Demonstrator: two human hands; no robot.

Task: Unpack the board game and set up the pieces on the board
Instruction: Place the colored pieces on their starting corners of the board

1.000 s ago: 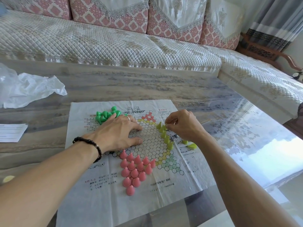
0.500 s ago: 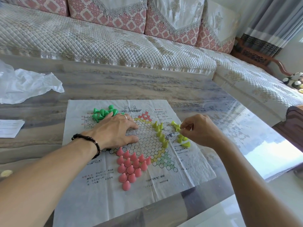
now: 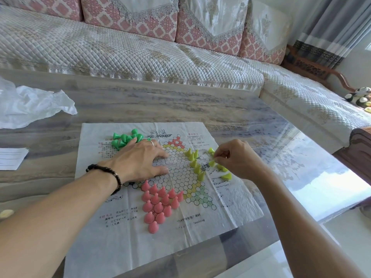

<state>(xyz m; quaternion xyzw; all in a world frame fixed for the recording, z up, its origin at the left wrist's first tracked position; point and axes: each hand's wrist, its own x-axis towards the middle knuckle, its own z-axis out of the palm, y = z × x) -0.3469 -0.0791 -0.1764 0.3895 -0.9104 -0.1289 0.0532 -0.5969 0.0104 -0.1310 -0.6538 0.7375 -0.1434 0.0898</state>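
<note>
Beyond the hands runs a long sofa [image 3: 124, 55] under a quilted cream cover, its back cushions [image 3: 128, 21] patterned pink and draped with lace-edged cloth. The sofa turns a corner to the right of the hands, where a carved wooden armrest [image 3: 321, 67] shows. Grey striped curtains [image 3: 329, 25] hang behind that. Daylight glares off the glossy grey-veined tabletop [image 3: 180, 103] and the pale tiled floor [image 3: 341, 233] at lower right.
</note>
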